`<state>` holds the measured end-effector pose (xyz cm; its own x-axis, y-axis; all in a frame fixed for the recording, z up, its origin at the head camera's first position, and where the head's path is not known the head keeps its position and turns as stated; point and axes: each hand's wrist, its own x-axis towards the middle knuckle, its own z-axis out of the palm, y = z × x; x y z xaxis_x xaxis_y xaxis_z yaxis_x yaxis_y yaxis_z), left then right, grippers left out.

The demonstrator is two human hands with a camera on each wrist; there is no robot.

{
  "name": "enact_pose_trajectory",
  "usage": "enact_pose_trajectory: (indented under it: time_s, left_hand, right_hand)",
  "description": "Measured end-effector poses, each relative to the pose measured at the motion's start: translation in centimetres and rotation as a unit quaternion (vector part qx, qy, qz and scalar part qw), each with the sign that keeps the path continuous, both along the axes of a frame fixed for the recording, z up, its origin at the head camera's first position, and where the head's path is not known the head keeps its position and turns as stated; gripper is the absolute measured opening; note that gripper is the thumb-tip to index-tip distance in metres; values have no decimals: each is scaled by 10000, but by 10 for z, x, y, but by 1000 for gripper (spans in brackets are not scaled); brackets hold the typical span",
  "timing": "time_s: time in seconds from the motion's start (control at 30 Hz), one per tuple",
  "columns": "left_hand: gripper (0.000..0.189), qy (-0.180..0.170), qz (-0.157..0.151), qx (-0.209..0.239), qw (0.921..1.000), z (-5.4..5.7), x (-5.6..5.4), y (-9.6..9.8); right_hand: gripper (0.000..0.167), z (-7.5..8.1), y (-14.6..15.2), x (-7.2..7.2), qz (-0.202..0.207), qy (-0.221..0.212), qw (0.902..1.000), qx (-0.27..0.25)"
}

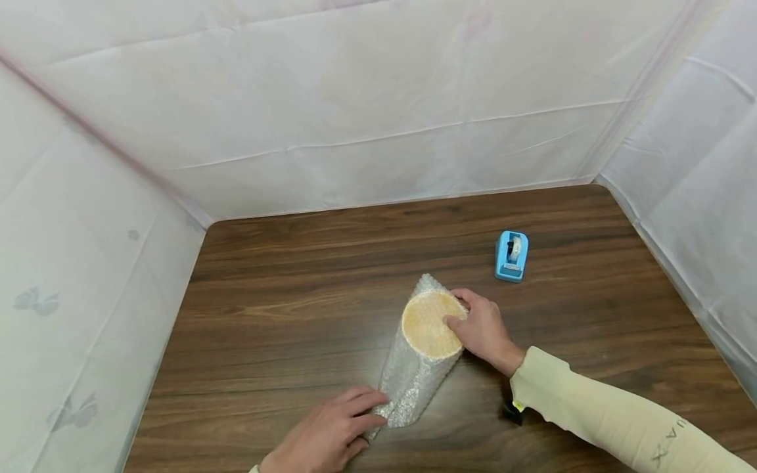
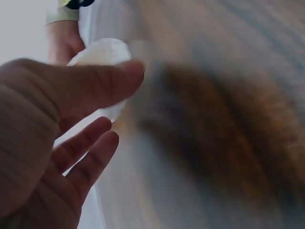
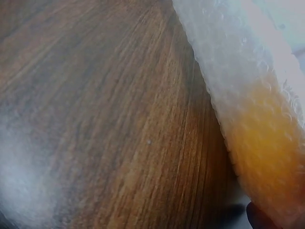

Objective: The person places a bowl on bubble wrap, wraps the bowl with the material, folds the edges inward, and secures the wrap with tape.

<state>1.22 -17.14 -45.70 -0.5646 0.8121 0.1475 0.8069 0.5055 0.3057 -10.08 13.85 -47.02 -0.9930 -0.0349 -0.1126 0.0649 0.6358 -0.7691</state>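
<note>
A round, flat-faced yellow object lies under a layer of clear bubble wrap, its kind blurred by the bubbles. My right hand grips its right edge, thumb over the face and fingers around the far side. Up close in the right wrist view, the yellow-orange colour glows through the bubbles, with a fingertip at the lower edge. At the wrap's near left end, the fingertips of my left hand touch its edge. The left wrist view shows that hand's thumb stretched out apart from its loosely bent fingers.
A light blue tape dispenser with a roll in it stands toward the back right of the brown wooden table. White sheets hang behind the table and along both sides. A small black item shows beneath the right forearm.
</note>
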Motion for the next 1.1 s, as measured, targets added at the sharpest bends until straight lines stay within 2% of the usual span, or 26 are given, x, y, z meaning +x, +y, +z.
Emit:
enact_pose_trajectory:
  time_s: [0.23,0.43,0.6,0.7,0.77,0.8,0.9,1.0,1.1]
  left_hand:
    - [9,678,-104,-35,9976,-11,-2,6]
    - [15,932,-192,316,9950,-10,-3,8]
    - [9,960,-170,701,9928,-2,-6,12]
    - [3,690,-274,1081,9914,4,-8,13]
    - [7,358,-349,1268,9907,9,-9,14]
    - [11,205,-370,1302,9906,11,-9,15]
    - [18,53,-426,1279,9909,18,-11,17]
    - [12,396,-482,1182,9910,25,-15,21]
    - [5,795,-519,1237,9878,31,-23,27]
  right_hand:
    - [45,1,-1,0,-4,16,10000,45]
    - [43,1,-2,0,28,25,9999,100]
    - [41,2,-3,-1,52,25,9999,148]
    - [41,2,-4,-1,76,-6,9998,163]
    - [41,3,-5,-1,65,-16,9998,169]
    - [40,3,-5,-1,72,-16,9998,176]
    - [40,4,-6,-1,84,3,9998,180]
    - [39,5,-7,-1,84,14,9998,186]
    - [39,5,-7,-1,86,41,9997,214]
